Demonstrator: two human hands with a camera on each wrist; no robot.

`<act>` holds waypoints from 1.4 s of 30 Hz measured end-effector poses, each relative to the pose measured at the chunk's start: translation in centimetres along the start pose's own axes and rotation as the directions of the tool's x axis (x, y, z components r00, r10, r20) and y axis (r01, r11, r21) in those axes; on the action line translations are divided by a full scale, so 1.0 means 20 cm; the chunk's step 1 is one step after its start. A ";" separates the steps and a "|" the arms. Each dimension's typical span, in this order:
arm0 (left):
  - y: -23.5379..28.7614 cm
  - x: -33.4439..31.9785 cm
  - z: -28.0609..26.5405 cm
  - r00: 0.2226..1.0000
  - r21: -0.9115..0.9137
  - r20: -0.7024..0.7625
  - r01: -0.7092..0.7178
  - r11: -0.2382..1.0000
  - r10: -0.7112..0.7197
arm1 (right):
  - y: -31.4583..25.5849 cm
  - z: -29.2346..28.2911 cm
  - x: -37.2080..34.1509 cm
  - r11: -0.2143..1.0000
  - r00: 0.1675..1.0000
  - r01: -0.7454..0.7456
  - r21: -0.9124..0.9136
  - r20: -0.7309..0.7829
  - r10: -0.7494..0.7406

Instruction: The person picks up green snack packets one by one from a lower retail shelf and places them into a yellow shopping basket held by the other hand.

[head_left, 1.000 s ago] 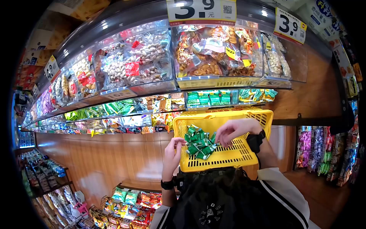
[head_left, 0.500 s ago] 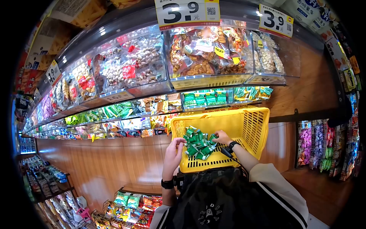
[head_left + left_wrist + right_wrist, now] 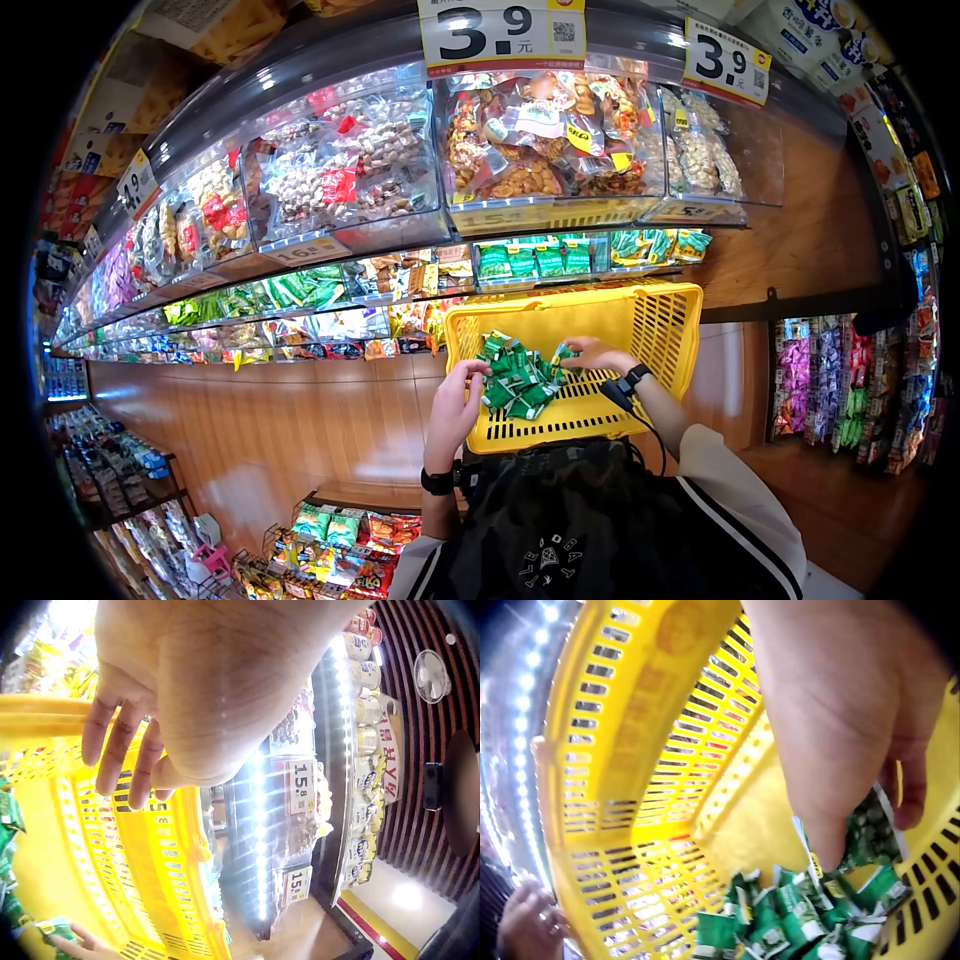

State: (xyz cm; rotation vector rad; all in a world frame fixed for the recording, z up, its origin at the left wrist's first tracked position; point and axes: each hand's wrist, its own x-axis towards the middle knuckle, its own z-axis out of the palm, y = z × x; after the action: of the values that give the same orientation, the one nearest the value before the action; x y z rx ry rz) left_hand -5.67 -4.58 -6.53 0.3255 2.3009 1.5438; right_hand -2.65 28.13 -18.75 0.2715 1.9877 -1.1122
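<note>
A yellow basket (image 3: 600, 425) holds a heap of small green packets (image 3: 520, 378). My right hand (image 3: 597, 355) is at the heap's right side; in the right wrist view the thumb and fingers of this hand (image 3: 840, 712) pinch one green packet (image 3: 871, 832) above the others. My left hand (image 3: 458, 405) is at the basket's left edge, fingertips beside the heap. The left wrist view shows this hand (image 3: 180, 697) with its fingers extended and slightly apart, holding nothing, in front of the basket wall (image 3: 150, 862).
Behind the basket are shelf bins of bagged nuts (image 3: 350, 160) and a lower row of green packets (image 3: 535, 258). Price signs (image 3: 505, 35) hang above. Hanging snack packs (image 3: 850, 385) are at the right, a low snack rack (image 3: 345, 545) at the lower left.
My right hand first reached down to the heap's right side, then shifted slightly up and right with a green packet at its fingertips. The left hand has barely moved.
</note>
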 end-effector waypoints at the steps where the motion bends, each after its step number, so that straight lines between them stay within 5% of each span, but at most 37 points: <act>1: 0.00 0.01 0.01 1.000 -0.001 0.002 0.001 1.000 -0.001 | -0.07 -0.03 -0.05 0.980 0.999 -0.009 0.199 0.044 0.000; 2: 0.00 0.02 0.02 0.999 -0.024 0.034 -0.015 1.000 0.016 | -0.09 -0.07 -0.03 0.954 0.958 0.011 0.299 0.270 -0.095; 3: 0.01 0.02 0.04 0.997 -0.049 0.067 -0.029 0.998 0.032 | -0.10 -0.06 -0.05 0.954 0.958 0.008 0.299 0.270 -0.093; 5: 0.03 0.03 0.08 0.994 -0.063 0.109 -0.012 0.998 0.019 | -0.15 -0.03 -0.14 0.736 0.968 -0.005 0.677 0.187 -0.166; 7: 0.04 0.05 0.13 0.988 -0.076 0.151 0.000 0.997 0.011 | -0.33 -0.05 -0.25 0.663 0.952 0.044 0.747 0.170 -0.255; 11: 0.07 0.07 0.20 0.952 -0.216 0.307 0.053 0.975 0.016 | -0.42 -0.06 -0.26 0.780 0.912 0.243 0.577 0.139 -0.387; 13: 0.10 0.06 0.22 0.959 -0.134 0.277 0.097 0.986 -0.057 | -0.45 -0.01 -0.25 0.722 0.895 0.378 0.580 -0.028 -0.446; 20: 0.00 0.09 0.27 0.994 -0.182 0.086 -0.047 0.982 0.063 | -0.61 -0.03 -0.32 0.788 0.903 0.411 0.459 -0.086 -0.421; 22: -0.03 0.09 0.27 0.995 -0.083 0.059 -0.072 0.994 0.077 | -0.69 -0.09 -0.36 0.872 0.893 0.450 0.195 -0.099 -0.438; 23: -0.04 0.09 0.26 0.995 0.022 0.038 -0.094 0.995 0.094 | -0.69 -0.08 -0.34 0.873 0.894 0.448 0.194 -0.096 -0.437; 26: -0.05 0.10 0.25 0.999 -0.050 0.025 -0.035 0.998 0.036 | -0.69 -0.09 -0.28 0.799 0.815 0.577 0.167 -0.180 -0.551; 30: 0.01 0.10 0.20 0.996 -0.017 -0.064 -0.062 0.998 0.061 | -0.80 -0.17 -0.25 0.805 0.854 0.520 0.287 -0.159 -0.495; 35: 0.00 0.07 0.13 0.993 0.004 -0.095 -0.074 0.997 0.074 | -0.89 -0.44 -0.12 0.794 0.859 0.473 0.382 -0.400 -0.319; 36: -0.01 0.06 0.12 0.990 0.009 -0.106 -0.091 0.996 0.091 | -0.96 -0.55 -0.14 0.932 0.912 0.331 0.147 -0.302 -0.276; 37: -0.02 0.05 0.10 0.987 0.016 -0.117 -0.107 0.994 0.108 | -1.02 -0.56 -0.16 0.969 0.924 0.215 0.121 -0.346 -0.162; 39: -0.02 0.02 0.06 0.991 0.024 -0.094 -0.092 0.996 0.093 | -0.84 -0.65 -0.02 0.869 0.825 0.454 -0.195 -0.276 -0.493; 41: -0.05 0.00 0.03 0.994 0.037 -0.077 -0.076 0.996 0.079 | -0.79 -0.70 0.13 0.988 0.939 0.146 0.046 -0.320 -0.124; 42: -0.02 -0.02 0.01 0.996 0.045 -0.076 -0.053 0.998 0.056 | -0.65 -0.71 0.16 0.844 0.831 0.516 0.146 -0.326 -0.451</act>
State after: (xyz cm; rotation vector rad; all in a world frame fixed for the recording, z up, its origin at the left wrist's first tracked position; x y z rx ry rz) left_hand -5.28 -4.68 -7.01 0.3478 2.4056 1.5607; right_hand -19.55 30.97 -9.42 0.0307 2.2498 -1.7181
